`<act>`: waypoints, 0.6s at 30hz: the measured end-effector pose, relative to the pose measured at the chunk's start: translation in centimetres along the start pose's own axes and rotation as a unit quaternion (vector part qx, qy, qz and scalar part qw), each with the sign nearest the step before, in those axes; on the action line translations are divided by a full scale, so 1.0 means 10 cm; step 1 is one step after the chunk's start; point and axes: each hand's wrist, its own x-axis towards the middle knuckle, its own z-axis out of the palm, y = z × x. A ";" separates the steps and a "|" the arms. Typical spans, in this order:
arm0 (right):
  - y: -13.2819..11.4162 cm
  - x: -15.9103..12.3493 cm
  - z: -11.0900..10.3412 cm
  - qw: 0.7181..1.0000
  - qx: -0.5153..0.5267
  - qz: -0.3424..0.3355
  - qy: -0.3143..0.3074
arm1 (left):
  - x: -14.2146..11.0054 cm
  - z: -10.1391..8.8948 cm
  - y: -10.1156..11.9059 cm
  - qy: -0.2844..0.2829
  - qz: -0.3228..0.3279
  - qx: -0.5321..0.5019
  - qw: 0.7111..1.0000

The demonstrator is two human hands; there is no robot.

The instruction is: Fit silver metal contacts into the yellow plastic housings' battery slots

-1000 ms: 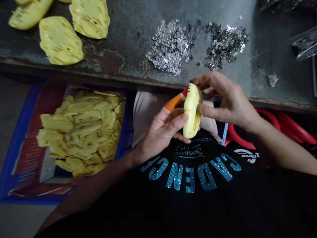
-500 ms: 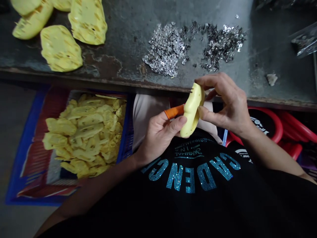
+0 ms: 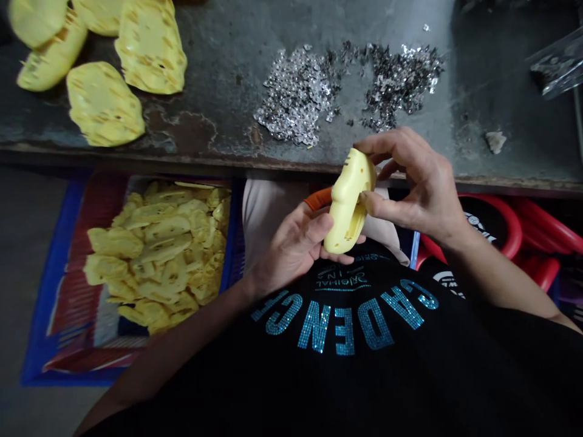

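Observation:
A hollow yellow plastic shell, slotted along its edge, is held tilted between my two hands in front of the bench edge. My left hand grips its lower left side, thumb on the outer face, with an orange finger cover on one finger. My right hand holds the upper end with its fingers, while the thumb presses at the shell's open inner side. Whether a small part sits under that thumb is hidden. Beyond the shell, small shiny metal clips lie heaped on the bench, with a darker heap beside them.
Several more yellow shells lie on the metal bench at the left. Below, a blue-rimmed crate holds many yellow pieces. Red rounded items are under the bench at right. A clear plastic bag lies at the far right.
The yellow shell has turned so more of its open inner side shows. My right thumb has moved slightly left, against the inside. The whole view has shifted a little.

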 end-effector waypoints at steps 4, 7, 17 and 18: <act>-0.01 -0.01 -0.01 1.000 -0.002 -0.006 -0.006 | 0.00 0.03 0.02 0.008 -0.023 0.011 1.000; -0.01 -0.02 0.00 0.999 0.004 -0.041 0.012 | 0.00 0.04 0.02 0.027 -0.033 0.011 0.999; 0.10 -0.06 0.17 0.991 0.093 -0.087 0.049 | -0.02 -0.06 0.05 0.081 0.149 0.224 0.960; 0.13 -0.09 0.22 0.989 0.117 -0.069 0.055 | -0.04 -0.06 0.08 0.099 0.201 0.300 0.927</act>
